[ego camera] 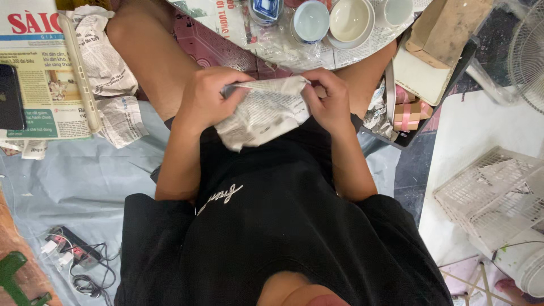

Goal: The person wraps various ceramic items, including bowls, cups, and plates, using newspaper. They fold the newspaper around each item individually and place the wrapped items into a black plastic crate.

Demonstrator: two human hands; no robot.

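Observation:
I sit on the floor and look down at my lap. Both hands hold a bundle wrapped in newspaper [263, 112] above my black shirt. My left hand [211, 97] grips the bundle's left end, fingers curled over the top fold. My right hand [330, 100] pinches the paper at the right end. What is inside the wrapping is hidden.
Several ceramic bowls and cups [348, 20] stand on newspaper ahead of my knees. Crumpled newspaper sheets [105, 54], a flat newspaper [39, 85] and a dark phone [10, 96] lie at left. A cardboard box [447, 25], a white plastic basket [498, 192], a fan [530, 51] at right. Power strip [71, 249] at lower left.

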